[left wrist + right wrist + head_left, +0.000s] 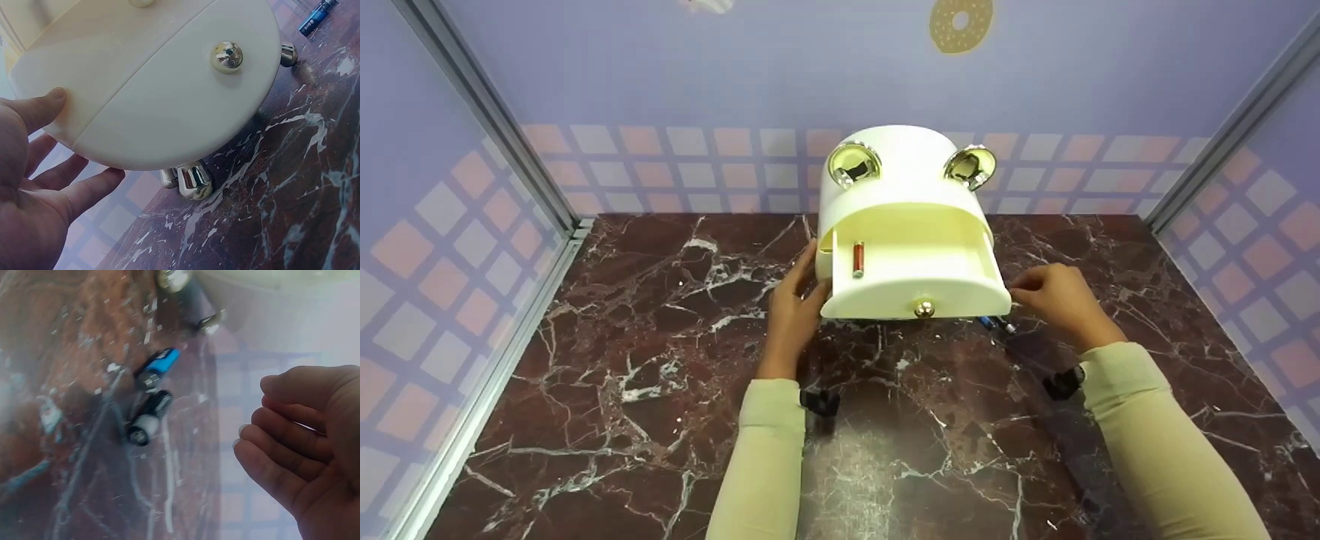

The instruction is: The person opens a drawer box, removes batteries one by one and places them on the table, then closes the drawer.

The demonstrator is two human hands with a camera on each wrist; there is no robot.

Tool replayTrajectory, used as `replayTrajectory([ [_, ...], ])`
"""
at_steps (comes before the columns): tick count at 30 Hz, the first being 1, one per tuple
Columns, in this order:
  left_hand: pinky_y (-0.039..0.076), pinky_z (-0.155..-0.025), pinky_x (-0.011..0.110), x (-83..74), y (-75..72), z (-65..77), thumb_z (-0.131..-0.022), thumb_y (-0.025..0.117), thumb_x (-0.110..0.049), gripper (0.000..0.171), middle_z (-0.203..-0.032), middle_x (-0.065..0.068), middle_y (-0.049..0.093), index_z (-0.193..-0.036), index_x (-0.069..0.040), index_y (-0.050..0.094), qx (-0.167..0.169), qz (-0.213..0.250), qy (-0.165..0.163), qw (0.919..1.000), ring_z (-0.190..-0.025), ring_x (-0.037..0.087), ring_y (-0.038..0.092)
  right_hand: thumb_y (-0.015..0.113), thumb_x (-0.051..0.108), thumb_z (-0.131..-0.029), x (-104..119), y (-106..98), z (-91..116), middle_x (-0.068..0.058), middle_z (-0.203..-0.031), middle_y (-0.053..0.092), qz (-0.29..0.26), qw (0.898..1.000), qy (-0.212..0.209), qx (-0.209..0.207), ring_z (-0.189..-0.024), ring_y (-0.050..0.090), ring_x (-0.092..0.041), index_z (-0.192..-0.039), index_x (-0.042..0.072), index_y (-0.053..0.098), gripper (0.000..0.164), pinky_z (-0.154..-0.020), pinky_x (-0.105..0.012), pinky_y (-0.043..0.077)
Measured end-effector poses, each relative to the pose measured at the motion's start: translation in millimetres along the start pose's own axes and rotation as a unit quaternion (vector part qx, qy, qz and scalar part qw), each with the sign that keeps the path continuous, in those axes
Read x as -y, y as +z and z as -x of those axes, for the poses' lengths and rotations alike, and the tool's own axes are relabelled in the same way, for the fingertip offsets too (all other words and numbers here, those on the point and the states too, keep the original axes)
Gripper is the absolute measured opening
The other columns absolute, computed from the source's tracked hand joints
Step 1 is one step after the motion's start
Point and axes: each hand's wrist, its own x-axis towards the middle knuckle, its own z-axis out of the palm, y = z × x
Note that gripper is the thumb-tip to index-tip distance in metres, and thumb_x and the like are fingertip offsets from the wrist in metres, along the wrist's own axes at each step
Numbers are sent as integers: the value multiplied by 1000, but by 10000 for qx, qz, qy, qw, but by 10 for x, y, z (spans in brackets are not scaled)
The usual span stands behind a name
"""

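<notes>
Beneath your fingers spreads the dark marbled table (660, 450), and between them stands the white cabinet (896, 157), its drawer (877, 301) pulled out. Your left hand (793, 319) rests its thumb on the drawer front, fingers spread at the cabinet's edge. Your right hand (1057, 300) holds nothing, fingers loosely bent. Near its fingertips lie the blue battery (163, 364) and black battery (151, 417); right of your left fingers, inside the drawer, the red battery (858, 259)

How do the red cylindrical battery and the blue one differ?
The red cylindrical battery lies inside the pulled-out cream drawer; the blue cylindrical battery lies on the dark red marbled tabletop. No battery shows beside the red one; a black-and-white battery is beside the blue one. Both lie on their sides.
</notes>
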Motion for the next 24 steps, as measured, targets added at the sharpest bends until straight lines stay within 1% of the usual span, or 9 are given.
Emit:
replayTrajectory([
  [3,52,-99,40,-2,-4,-2,-94,62,-11,57,-140,11,56,-147,-19,43,-26,-11,27,10000,-128,26,54,67,21,-91,68,-62,7,-14,-90,74,35,9998,-164,-47,-69,66,-23,-97,6,75,18,-59,-32,54],
  [6,52,-100,40,-7,-6,-1,-93,62,-10,57,-140,11,56,-147,-17,43,-46,-54,62,10000,-128,27,54,66,21,-92,129,-113,19,-14,-92,74,12,9996,-265,-83,-71,67,-25,-100,6,75,19,-60,-32,54],
  [9,51,-101,39,-11,-3,2,-93,62,-8,58,-141,12,55,-147,-17,43,-61,-95,60,9999,-129,27,53,65,24,-93,183,-154,33,-13,-95,74,-107,9995,-269,-153,-78,68,-25,-103,8,75,21,-65,-32,55],
  [12,50,-102,39,-17,-2,6,-93,62,-9,58,-141,12,55,-147,-16,43,-66,-109,41,9999,-130,28,52,66,27,-92,227,-190,50,-11,-96,74,-273,9992,-231,-200,-79,68,-24,-104,9,74,23,-66,-31,55],
  [14,50,-102,39,-15,-1,3,-93,62,-9,58,-141,12,55,-147,-16,43,-63,-105,27,9999,-130,27,52,67,30,-92,258,-220,61,-12,-96,74,-438,9986,-199,-206,-75,68,-20,-105,10,74,25,-64,-29,56],
  [19,52,-100,38,-3,5,-4,-92,62,-9,58,-140,11,56,-147,-17,43,-60,-26,18,10000,-129,26,53,70,31,-89,350,-287,89,-12,-94,73,-1006,9946,29,-268,-64,65,-10,-108,10,72,29,-58,-29,59],
  [21,52,-99,37,1,7,-5,-92,62,-8,59,-140,12,56,-147,-17,43,-67,3,20,10000,-129,26,53,71,30,-89,386,-307,97,-11,-91,72,-1151,9928,98,-311,-62,64,-11,-108,10,72,29,-56,-32,59],
  [24,53,-99,37,7,7,-5,-92,62,-8,59,-141,12,54,-147,-15,42,-46,59,37,10000,-129,26,53,72,32,-88,434,-347,106,-8,-90,72,-1206,9920,62,-378,-63,64,-12,-108,11,72,29,-55,-29,57],
])
